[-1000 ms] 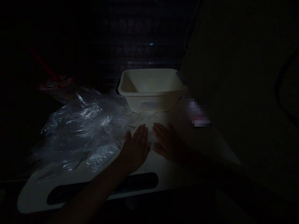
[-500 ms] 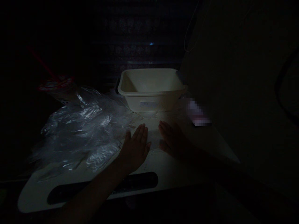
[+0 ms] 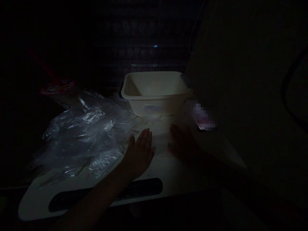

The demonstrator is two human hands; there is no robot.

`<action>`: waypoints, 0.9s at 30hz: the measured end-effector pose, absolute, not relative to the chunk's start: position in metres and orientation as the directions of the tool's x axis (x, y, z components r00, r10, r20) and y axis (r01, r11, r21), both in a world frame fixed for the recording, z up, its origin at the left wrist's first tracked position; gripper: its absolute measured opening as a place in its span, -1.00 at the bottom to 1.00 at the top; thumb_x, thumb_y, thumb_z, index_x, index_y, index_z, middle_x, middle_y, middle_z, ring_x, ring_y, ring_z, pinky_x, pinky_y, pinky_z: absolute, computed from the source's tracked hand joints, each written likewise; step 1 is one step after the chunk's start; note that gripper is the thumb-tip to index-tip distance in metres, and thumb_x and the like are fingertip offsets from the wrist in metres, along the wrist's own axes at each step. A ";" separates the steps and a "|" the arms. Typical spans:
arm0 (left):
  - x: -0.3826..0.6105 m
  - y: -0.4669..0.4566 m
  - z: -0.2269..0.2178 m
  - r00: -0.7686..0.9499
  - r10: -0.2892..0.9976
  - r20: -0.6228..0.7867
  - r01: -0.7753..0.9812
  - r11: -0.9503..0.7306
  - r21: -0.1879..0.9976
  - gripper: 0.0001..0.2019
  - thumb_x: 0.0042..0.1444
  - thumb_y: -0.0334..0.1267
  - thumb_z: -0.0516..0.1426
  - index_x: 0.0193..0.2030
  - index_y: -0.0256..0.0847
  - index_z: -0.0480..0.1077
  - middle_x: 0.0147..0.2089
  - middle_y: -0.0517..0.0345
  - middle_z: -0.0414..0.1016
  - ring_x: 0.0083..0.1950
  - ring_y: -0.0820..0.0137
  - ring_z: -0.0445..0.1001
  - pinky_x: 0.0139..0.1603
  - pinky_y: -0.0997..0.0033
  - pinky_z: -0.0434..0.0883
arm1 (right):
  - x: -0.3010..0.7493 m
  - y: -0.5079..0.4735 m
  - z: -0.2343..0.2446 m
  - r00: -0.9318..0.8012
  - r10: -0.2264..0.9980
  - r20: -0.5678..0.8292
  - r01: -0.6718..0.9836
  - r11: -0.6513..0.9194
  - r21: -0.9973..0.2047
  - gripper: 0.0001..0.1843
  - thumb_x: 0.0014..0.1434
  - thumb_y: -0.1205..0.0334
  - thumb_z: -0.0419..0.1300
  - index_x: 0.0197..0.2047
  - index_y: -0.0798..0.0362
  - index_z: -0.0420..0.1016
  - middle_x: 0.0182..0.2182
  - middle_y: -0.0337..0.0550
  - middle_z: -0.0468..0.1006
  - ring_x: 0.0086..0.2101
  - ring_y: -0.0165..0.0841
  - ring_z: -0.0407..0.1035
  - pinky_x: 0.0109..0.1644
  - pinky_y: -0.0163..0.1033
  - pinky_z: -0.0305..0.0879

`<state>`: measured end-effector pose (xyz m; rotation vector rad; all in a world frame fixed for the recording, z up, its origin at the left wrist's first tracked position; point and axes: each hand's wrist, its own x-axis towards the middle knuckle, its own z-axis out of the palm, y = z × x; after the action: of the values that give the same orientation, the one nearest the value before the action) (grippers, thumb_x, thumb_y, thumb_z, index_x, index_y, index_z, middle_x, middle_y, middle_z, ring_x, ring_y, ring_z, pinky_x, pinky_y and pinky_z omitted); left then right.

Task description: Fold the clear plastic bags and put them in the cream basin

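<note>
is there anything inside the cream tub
No, the cream tub stands open behind the left hand and only its bare inner walls and floor show.

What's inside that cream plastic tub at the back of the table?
The cream rectangular plastic tub shows bare inner walls; nothing visible rises inside. Its floor is hidden by the near wall and the dim light. Both hands lie flat in front of it, apart from it.

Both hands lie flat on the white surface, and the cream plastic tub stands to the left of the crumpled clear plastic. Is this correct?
Not quite. In the head view the cream plastic tub stands to the right of the crumpled clear plastic, behind the hands. The left hand and right hand do lie flat on the white surface.
</note>
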<state>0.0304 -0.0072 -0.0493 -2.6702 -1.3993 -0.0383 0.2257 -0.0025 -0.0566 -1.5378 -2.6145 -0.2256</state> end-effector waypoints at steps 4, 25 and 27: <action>0.031 -0.007 -0.049 0.565 0.821 0.082 0.824 -0.559 -0.091 -0.54 0.15 -0.21 -0.26 0.13 -0.46 -0.10 0.20 -0.19 -0.15 0.21 0.19 -0.21 0.03 0.01 -0.03 | 0.227 -0.002 -0.060 -0.452 0.870 0.196 0.892 0.447 0.069 -0.36 0.09 -0.01 -0.23 0.04 0.37 0.10 0.04 0.24 0.11 0.06 -0.10 -0.10 0.04 0.10 -0.26; 0.031 -0.007 -0.046 0.567 0.822 0.056 0.823 -0.561 -0.087 -0.53 0.15 -0.21 -0.26 0.13 -0.50 -0.10 0.20 -0.22 -0.15 0.20 0.17 -0.21 0.03 -0.01 -0.04 | 0.230 0.000 -0.065 -0.370 0.904 0.215 0.929 0.354 0.112 -0.36 0.08 -0.04 -0.22 0.04 0.33 0.09 0.02 0.25 0.13 0.02 -0.04 -0.05 0.00 0.11 -0.18; 0.031 -0.008 -0.046 0.565 0.823 0.054 0.824 -0.560 -0.089 -0.53 0.15 -0.21 -0.26 0.13 -0.49 -0.11 0.20 -0.21 -0.16 0.20 0.17 -0.21 0.03 -0.01 -0.04 | 0.229 -0.001 -0.065 -0.377 0.900 0.219 0.925 0.357 0.127 -0.36 0.09 -0.03 -0.23 0.04 0.36 0.10 0.01 0.25 0.14 0.02 -0.05 -0.04 0.01 0.08 -0.17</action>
<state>0.0310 -0.0078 -0.0463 -2.6857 -1.4184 -0.0099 0.2294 -0.0007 -0.0653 -1.6846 -2.4943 -0.3485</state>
